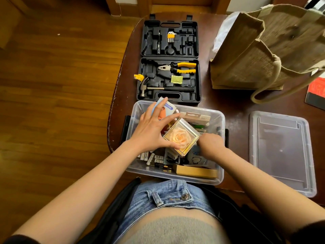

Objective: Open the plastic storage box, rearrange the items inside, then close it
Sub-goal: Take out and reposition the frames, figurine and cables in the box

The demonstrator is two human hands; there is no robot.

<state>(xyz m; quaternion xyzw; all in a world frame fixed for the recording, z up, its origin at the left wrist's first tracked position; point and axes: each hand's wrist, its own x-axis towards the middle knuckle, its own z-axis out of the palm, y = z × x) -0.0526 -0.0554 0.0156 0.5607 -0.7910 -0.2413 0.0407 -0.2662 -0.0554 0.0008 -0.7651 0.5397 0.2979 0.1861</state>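
Our left hand (151, 131) spreads its fingers over the rose cube (181, 138), thumb under its near edge and fingertips along its far edge, gripping it so we can lift or turn it clear of the clutter beneath. Our right hand (210, 144) is knuckles-up at the cube's right corner; its fingers are tucked out of sight, so we cannot tell whether it grips anything or only steadies the cube. The box (220, 120) sits at the desk's (233, 106) near edge, right against our lap, which keeps everything within easy reach. Its lid (281, 152) lies flat to the right, well apart, out of the way until closing. Inside, a fan carton (168, 106) leans at the far left corner, batteries (154, 159) lie loose along the near left, and a brown carton (195, 171) runs along the near wall. We judge rearranging is mid-way. Beyond the box a tool case (169, 80) lies open.
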